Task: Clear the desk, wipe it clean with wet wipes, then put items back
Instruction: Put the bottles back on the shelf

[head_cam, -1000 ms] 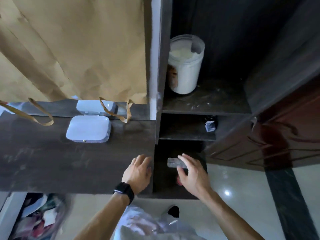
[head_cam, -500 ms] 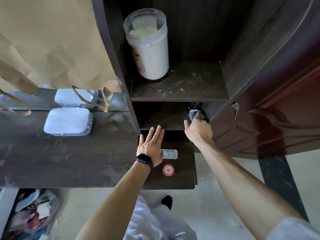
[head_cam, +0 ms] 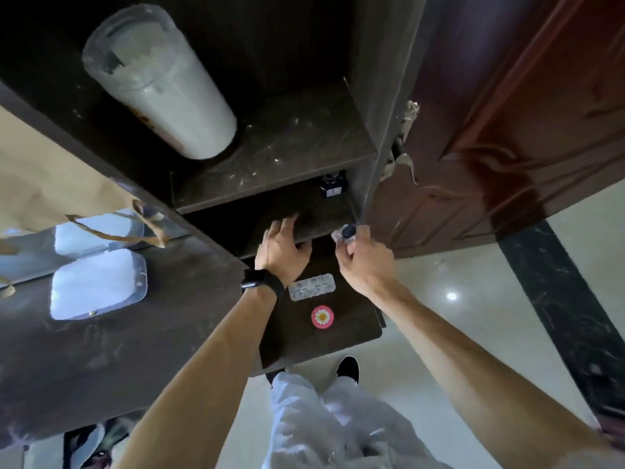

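Observation:
My right hand (head_cam: 363, 258) is closed around a small clear bottle with a dark cap (head_cam: 345, 232), held just in front of the middle shelf's right end. My left hand (head_cam: 282, 248), a black watch on its wrist, hovers with fingers spread at the front edge of the middle shelf (head_cam: 270, 211). A blister strip of pills (head_cam: 311, 287) and a round pink daisy sticker (head_cam: 322, 316) lie on the lowest dark shelf board. A small dark ink bottle (head_cam: 333, 185) stands at the back right of the middle shelf. The dark desk top (head_cam: 118, 350) spreads to the left.
A tall white plastic jar (head_cam: 162, 86) stands on the dusty upper shelf. An open wet-wipes pack (head_cam: 98, 282) lies on the desk under a brown paper bag (head_cam: 44, 184). A reddish-brown door (head_cam: 507, 130) is at the right. Shiny floor tiles lie below.
My right hand has drawn back from the rear of the middle shelf, now holding the small clear bottle. My left hand has lifted from the lower board toward the middle shelf edge. The camera has moved closer.

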Available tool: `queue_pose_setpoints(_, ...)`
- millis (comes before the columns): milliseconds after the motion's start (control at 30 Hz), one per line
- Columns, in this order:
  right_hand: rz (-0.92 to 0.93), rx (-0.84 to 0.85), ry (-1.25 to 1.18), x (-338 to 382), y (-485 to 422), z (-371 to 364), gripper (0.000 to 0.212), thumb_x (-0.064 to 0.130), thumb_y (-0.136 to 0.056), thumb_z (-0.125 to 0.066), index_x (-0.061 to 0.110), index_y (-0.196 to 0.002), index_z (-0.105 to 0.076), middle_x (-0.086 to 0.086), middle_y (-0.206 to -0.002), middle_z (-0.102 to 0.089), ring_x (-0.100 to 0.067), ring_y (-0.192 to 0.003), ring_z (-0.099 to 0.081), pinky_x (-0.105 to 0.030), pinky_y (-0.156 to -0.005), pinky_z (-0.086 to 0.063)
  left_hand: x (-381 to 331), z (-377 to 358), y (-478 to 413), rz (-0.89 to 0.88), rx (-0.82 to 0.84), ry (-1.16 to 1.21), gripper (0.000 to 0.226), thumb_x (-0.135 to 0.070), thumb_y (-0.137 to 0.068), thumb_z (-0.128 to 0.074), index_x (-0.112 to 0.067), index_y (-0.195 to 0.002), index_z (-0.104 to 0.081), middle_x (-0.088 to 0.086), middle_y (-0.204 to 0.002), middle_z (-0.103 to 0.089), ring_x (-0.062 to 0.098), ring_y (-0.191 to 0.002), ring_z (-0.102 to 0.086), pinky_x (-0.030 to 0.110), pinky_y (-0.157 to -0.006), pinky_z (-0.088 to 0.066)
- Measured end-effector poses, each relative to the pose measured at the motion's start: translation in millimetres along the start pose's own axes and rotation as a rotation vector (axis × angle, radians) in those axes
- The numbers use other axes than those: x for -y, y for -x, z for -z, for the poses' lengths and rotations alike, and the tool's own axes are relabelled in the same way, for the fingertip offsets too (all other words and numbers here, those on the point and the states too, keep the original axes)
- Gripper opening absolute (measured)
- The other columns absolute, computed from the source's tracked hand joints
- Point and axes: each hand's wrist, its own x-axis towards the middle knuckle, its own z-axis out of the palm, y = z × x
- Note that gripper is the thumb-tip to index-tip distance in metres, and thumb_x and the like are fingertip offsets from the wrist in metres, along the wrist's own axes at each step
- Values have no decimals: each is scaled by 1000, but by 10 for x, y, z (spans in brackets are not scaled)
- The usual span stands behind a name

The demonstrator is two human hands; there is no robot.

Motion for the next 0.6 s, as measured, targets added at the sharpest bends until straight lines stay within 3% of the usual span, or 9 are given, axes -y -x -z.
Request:
queue_pose_setpoints(100, -54, -20, -78, -219, 404, 61, 34, 44, -98, -49, 11, -108, -51, 0, -94, -75, -27, -81, -71, -35, -65, -55, -189, -135, -363, 95, -4, 211, 75, -33, -86, -71, -18, -151, -35, 11, -144, -47, 27, -129, -50, 30, -102, -41)
queue_pose_setpoints(167, -86, -46, -104, -346, 616, 113, 35, 47, -97, -50, 14, -108, -54, 8, -95, -75, -21, -77, -71, -32, -68, -53, -294, -243, -593, 139, -28, 264, 82, -36, -83, -75, -18, -151, -33, 9, -147, -44, 26, -131, -48, 33, -107, -42)
queue_pose_setpoints(367, -184, -148, -245, -700, 1066, 250, 31, 50, -94, -55, 21, -107, -54, 16, -88, -70, -4, -57, -66, -27, -67, -51, -494, -446, -1039, 133, -69, 171, 86, -40, -76, -79, -21, -147, -36, 11, -143, -47, 31, -128, -50, 41, -103, -47)
queue_pose_setpoints(467, -222, -186, -295, -852, 1221, 273, 34, 54, -93, -52, 24, -107, -54, 13, -91, -73, -4, -57, -68, -32, -68, -55, -472, -459, -1067, 119, -99, 176, 85, -44, -72, -81, -20, -142, -39, 8, -138, -54, 30, -125, -54, 45, -100, -50)
queue_pose_setpoints(600, -266, -184, -314, -934, 1315, 257, 30, 52, -94, -55, 26, -109, -54, 12, -91, -73, -6, -60, -70, -35, -73, -57, -445, -364, -890, 57, -48, 147, 79, -51, -72, -80, -19, -134, -43, 6, -134, -57, 28, -121, -56, 40, -94, -51)
